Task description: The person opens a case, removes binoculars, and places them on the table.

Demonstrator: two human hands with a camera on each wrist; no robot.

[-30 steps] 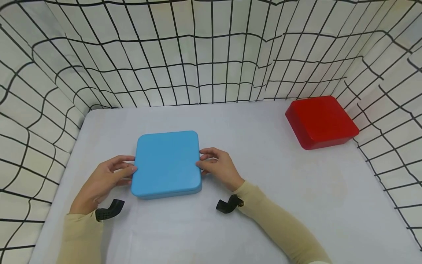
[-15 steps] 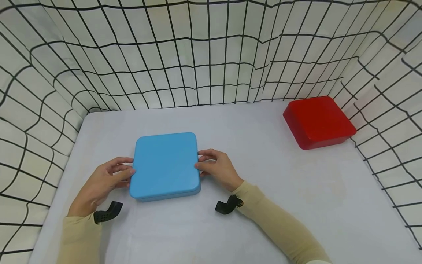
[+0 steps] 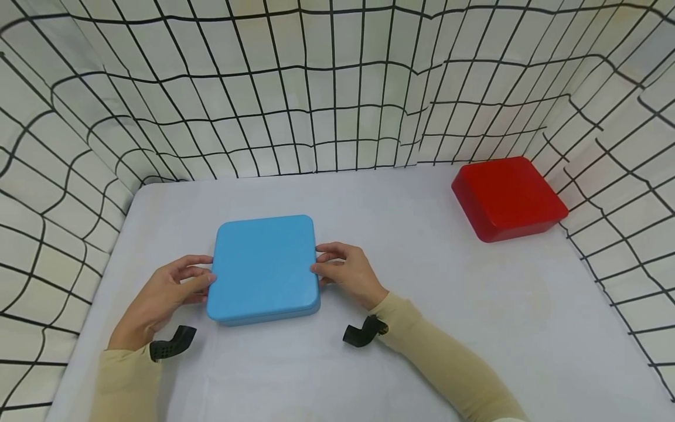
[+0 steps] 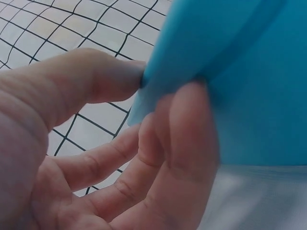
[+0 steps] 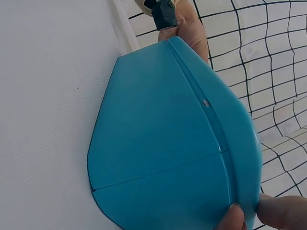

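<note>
A grid of thin black lines [image 3: 334, 69] over a pale, faintly mottled white backing rises along the back and both sides, its bars wavy and meeting in uneven squares. Within it spreads a matt white table [image 3: 527, 293], whose surface shows a fine, cloth-like grain in the right wrist view. Left of centre on this table is a sky-blue, nearly square, shallow box [image 3: 263, 269] with rounded corners and a smooth satin top; I cannot tell whether it is metal or plastic. A glossy red rectangular box [image 3: 508, 196], also round-cornered, sits at the far right, well apart from it and near the grid. Two plain beige sleeves, the right [image 3: 443, 351] slanting and the left [image 3: 126, 384] more upright, lead to bare hands set apart on opposite sides of the blue box. The left hand [image 3: 163, 296] pinches its left edge, thumb above and fingers tucked beneath the rim; the right hand [image 3: 348, 272] pinches the right edge between thumb and fingertips. A curved black bracket [image 3: 173, 344] juts from the left wrist, with a similar black piece [image 3: 364, 332] at the right. Beneath the blue rim runs a narrow groove [image 5: 201, 96], and a thin straight seam [image 5: 158, 171] crosses the side wall.
</note>
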